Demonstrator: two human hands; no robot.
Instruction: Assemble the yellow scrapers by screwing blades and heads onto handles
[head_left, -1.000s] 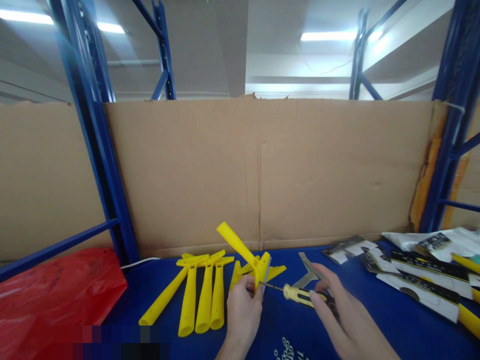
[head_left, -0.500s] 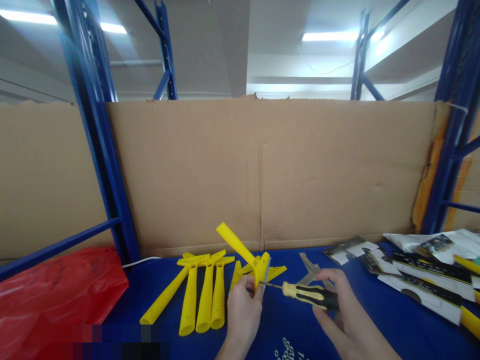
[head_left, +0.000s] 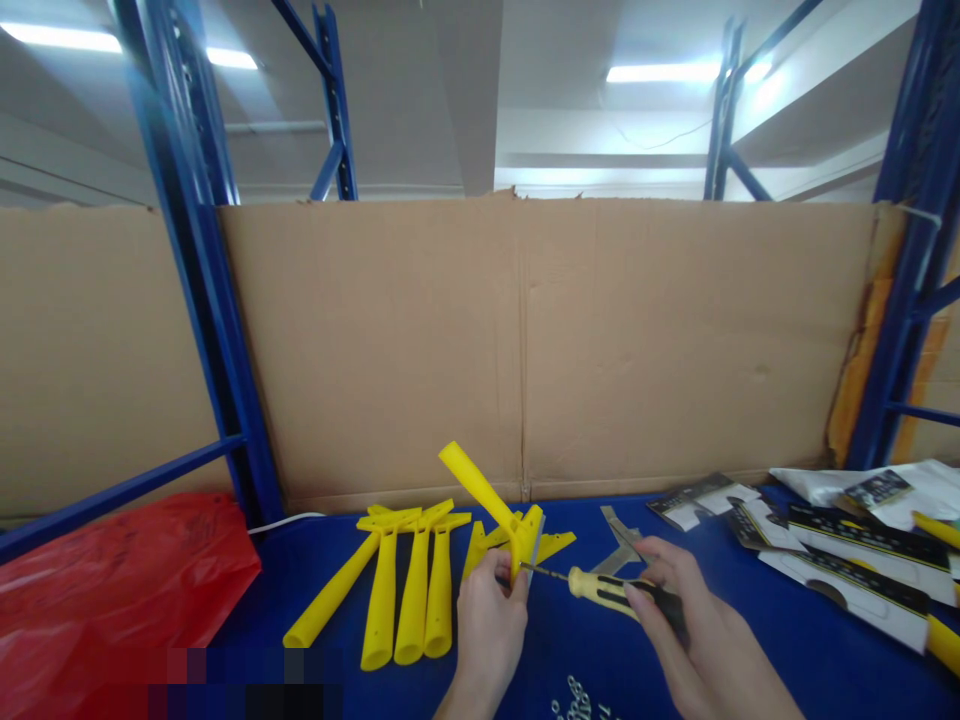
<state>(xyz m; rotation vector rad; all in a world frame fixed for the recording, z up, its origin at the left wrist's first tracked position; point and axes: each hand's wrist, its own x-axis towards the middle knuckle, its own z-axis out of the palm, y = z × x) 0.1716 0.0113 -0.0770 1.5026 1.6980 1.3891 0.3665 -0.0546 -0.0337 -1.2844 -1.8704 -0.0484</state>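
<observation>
My left hand (head_left: 491,615) is closed on a yellow tool (head_left: 480,484), whose handle points up and to the left and which has a thin metal strip along its head. A screwdriver (head_left: 600,590) with a cream and black handle is gripped in my right hand (head_left: 690,610). Its tip meets the head of the yellow tool beside my left fingers. Several more yellow handles (head_left: 380,610) lie left of my left hand, and other yellow pieces lie just behind it. Flat metal pieces (head_left: 621,540) rest beyond my right hand.
Small metal hardware (head_left: 576,697) lies at the front of the blue surface (head_left: 600,655). A red plastic bag (head_left: 127,580) is at the left. Printed cards (head_left: 847,590) and packaging are at the right. Cardboard (head_left: 397,350) stands behind, between blue posts (head_left: 217,330).
The fingers of my right hand have shifted round the screwdriver handle, with the thumb now lying across it. My left hand still holds the yellow tool.
</observation>
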